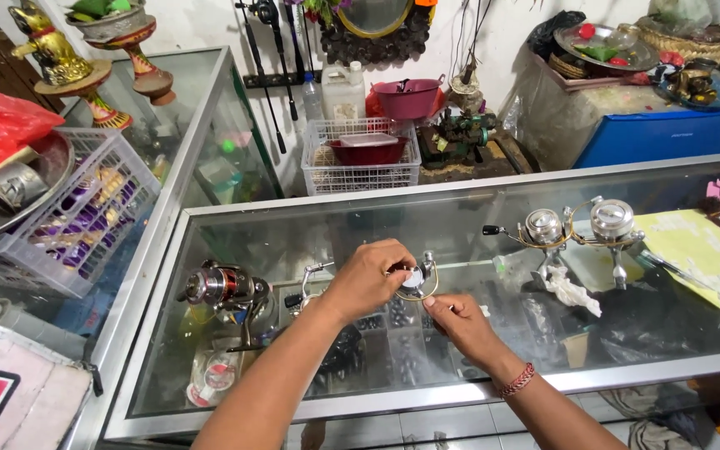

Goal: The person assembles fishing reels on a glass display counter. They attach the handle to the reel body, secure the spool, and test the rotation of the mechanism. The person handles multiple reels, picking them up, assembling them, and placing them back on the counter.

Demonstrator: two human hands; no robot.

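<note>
Head view looked down on a glass display counter (293,408); nearest its front edge, the right hand (462,321) pinched something too small to tell; just beyond, the left hand (366,277) was closed around a small silver fishing reel (418,277) held above the glass, its bail wire showing; judging by that, the reel was mid-handling, not set down; farther left on the counter lay a red-spooled reel (220,287); toward the far right stood two silver reels (578,225).
</note>
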